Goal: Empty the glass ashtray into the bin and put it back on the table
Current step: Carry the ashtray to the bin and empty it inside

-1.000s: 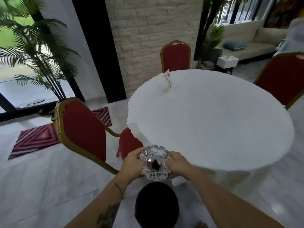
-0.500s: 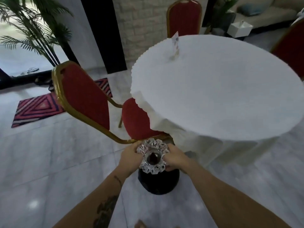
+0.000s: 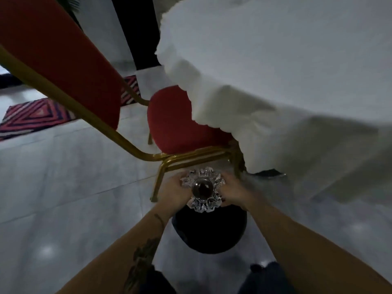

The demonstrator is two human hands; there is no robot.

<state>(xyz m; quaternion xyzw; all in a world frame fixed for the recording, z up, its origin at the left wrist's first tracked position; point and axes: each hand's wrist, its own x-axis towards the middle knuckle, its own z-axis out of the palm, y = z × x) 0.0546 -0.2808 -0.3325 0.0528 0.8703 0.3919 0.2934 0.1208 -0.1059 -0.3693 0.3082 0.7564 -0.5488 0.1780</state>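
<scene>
I hold a scalloped glass ashtray (image 3: 202, 188) between both hands, its bowl showing something dark inside. My left hand (image 3: 172, 190) grips its left rim and my right hand (image 3: 234, 190) grips its right rim. The ashtray hangs low, just above the far rim of a round black bin (image 3: 210, 230) that stands on the floor. The round table with a white cloth (image 3: 275, 60) rises at the upper right, above the level of my hands.
A red chair with a gold frame (image 3: 89, 66) stands close on the left, its rear leg right beside my left hand. The tablecloth hangs down on the right. A striped rug (image 3: 36, 115) lies on the pale tiled floor far left. My knees show at the bottom.
My head and hands have dropped much lower, towards the floor. The ashtray, still in both hands, has gone down close over the bin, and the table now sits above it.
</scene>
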